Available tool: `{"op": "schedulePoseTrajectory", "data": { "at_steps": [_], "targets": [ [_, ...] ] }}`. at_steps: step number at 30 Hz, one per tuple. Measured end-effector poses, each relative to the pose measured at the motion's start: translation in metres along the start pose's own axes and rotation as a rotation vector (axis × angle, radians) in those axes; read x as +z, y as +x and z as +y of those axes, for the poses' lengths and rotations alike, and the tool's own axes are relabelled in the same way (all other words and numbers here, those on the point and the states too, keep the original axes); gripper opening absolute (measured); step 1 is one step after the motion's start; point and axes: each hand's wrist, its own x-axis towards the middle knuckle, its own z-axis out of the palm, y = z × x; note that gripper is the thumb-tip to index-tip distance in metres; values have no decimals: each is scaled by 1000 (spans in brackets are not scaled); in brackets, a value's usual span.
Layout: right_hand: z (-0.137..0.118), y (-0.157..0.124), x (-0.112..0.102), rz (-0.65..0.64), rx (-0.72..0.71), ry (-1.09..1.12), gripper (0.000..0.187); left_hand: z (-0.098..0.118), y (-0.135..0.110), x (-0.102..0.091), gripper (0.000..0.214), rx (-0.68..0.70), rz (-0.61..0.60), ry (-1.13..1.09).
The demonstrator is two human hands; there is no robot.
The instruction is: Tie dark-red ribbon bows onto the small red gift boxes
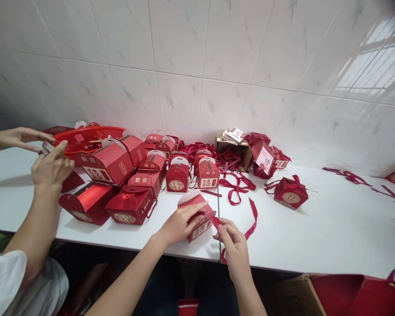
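A small red gift box with gold-and-white lettering stands at the table's front edge. My left hand grips it from the left, fingers across its top. Just right of the box, my right hand pinches a dark red ribbon between thumb and fingers; one end touches the box's side, and the rest trails over the table behind the hand. Behind them stand several handled red boxes. A finished-looking box with a bow sits to the right.
At left a co-worker's hands hold a small object I cannot make out, near a red plastic basket. Stacked red boxes fill the left side. A cardboard box with cards and loose ribbons lie by the tiled wall. A red bag stands lower right.
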Motion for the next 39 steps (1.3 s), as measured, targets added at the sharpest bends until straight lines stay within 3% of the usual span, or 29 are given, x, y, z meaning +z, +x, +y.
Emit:
{"op": "schedulePoseTrajectory", "data": {
  "at_steps": [11, 17, 23, 39],
  "targets": [
    [-2, 4, 10, -6, -36, -40, 39, 1, 1, -1, 39, 66, 18, -18],
    [-3, 10, 21, -11, -45, -55, 40, -3, 3, -2, 40, 154, -32, 16],
    [1, 12, 17, -8, 17, -39, 40, -7, 4, -3, 34, 220, -54, 187],
    [-3, 7, 14, -10, 45, -55, 37, -6, 4, -4, 37, 243, -70, 206]
  ]
}}
